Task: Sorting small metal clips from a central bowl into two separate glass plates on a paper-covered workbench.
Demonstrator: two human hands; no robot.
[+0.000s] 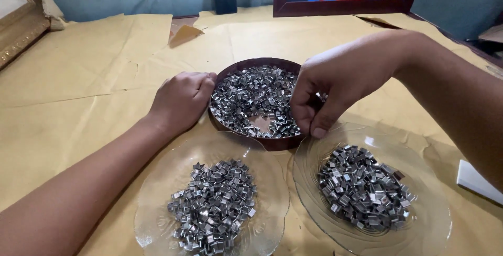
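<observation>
On the paper-covered bench [94, 78], a brown tin [277, 142] of small metal clips [251, 96] sits between the hands. Left hand [181, 99] rests curled against its rim; right hand [330, 85] has fingers [319, 125] pinched together over the clips. Two glass plates [157, 182] [435, 214] of clips lie just in front.

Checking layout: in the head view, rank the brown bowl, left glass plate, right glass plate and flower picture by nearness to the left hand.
From the left hand:
1. Brown bowl, touching, just right.
2. Left glass plate, below.
3. Right glass plate, lower right.
4. Flower picture, far top.
</observation>
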